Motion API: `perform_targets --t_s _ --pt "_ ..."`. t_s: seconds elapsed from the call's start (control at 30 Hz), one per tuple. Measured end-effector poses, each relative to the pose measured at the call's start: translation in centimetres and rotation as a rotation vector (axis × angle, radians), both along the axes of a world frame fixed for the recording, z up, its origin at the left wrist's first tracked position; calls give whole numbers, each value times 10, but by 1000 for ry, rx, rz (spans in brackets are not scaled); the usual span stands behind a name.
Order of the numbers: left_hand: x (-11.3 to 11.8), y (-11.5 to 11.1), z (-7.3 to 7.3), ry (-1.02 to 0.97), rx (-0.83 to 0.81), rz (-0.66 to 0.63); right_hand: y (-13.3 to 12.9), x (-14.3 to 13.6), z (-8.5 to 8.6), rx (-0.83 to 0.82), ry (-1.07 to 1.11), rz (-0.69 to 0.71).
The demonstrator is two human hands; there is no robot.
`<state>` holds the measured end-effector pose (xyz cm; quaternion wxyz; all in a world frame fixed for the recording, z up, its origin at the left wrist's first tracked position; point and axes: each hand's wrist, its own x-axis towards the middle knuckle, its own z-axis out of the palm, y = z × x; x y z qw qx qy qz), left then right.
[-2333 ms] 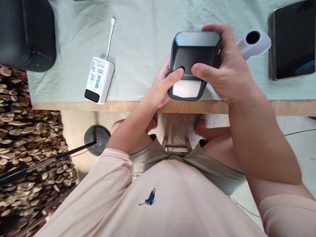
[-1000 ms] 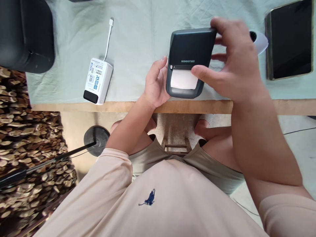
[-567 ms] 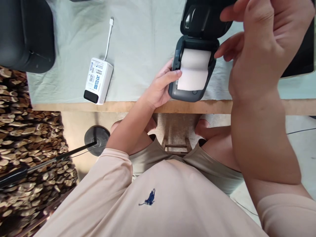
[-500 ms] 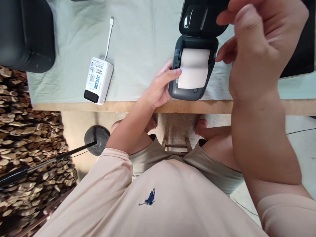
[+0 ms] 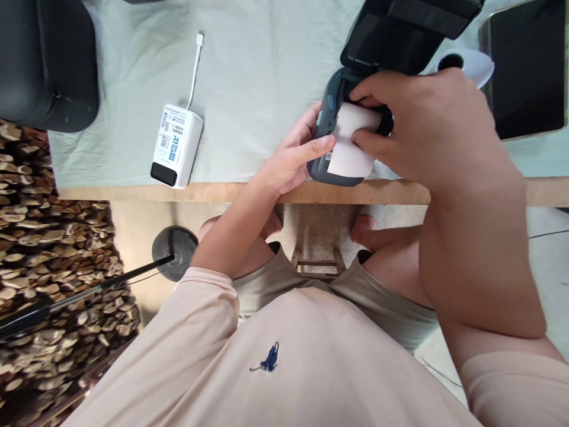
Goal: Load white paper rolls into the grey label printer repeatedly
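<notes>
My left hand (image 5: 296,151) is wrapped round the left side of a dark grey label printer (image 5: 326,121), its thumb at the paper's edge. The printer's black lid (image 5: 391,35) stands raised, and the body tilts at the table's front edge. Inside lies a white paper roll (image 5: 351,124), its loose end hanging over the printer's front. My right hand (image 5: 427,124) reaches into the bay with thumb and forefinger about the roll, fingers closed on it. The hand hides the right side of the printer.
A white power bank (image 5: 178,142) with a short cable lies on the cloth at left. The black case (image 5: 48,65) is at far left. Behind my right hand are another white roll (image 5: 471,65) with a dark core and a black tablet (image 5: 528,65). A wooden edge (image 5: 222,193) borders the table.
My right hand has come down from beside the raised lid into the bay and taken hold of the paper roll. The printer has turned and tilted to the right. My left hand keeps its grip.
</notes>
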<state>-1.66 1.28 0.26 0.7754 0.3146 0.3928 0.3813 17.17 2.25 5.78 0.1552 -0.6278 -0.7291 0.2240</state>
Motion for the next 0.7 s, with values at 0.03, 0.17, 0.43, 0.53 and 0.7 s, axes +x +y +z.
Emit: perform_targets --t_s 0.03,0.17,0.43,0.53,0.7 --pt "0 0 0 -7 5 3 0 0 -1 6 8 0" --pt "1 2 -4 -48 34 3 -4 -1 3 15 9 -27" --pt "-1 9 -11 -150 86 0 -16 10 13 149 498 -53" --pt "0 8 -10 -161 70 40 -17 12 8 111 764 -87" --pt "1 9 -5 -165 -3 73 -19 25 -20 -139 1072 -214"
